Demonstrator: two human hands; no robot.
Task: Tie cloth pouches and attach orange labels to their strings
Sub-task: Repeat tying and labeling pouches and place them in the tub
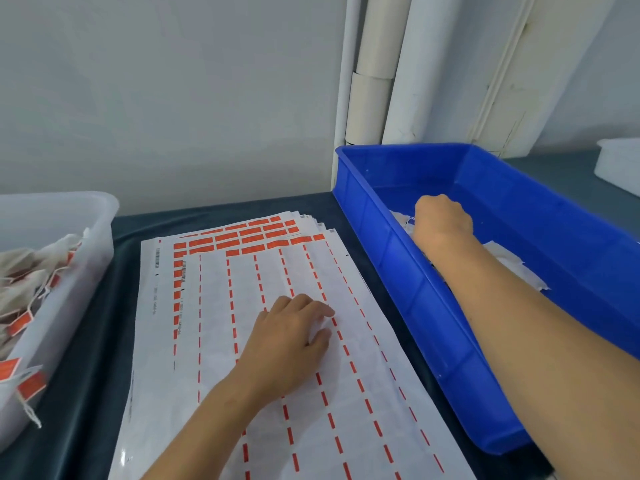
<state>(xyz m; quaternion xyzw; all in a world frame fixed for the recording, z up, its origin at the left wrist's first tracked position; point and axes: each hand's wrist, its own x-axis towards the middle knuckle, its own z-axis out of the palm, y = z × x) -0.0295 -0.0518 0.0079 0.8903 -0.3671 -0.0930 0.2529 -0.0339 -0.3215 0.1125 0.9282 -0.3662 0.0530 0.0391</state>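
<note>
At mid-table [104, 341] our left hand [289, 336] rests on the label sheets [221, 306], fingers loosely curled, fingertips touching the paper. Our right hand [441, 220] reaches into the blue bin [398, 271] at the right edge, fingers closed on a white cloth pouch [403, 220]. Tied pouches with orange labels [20, 322] fill the clear tub [79, 216] at the left edge.
</note>
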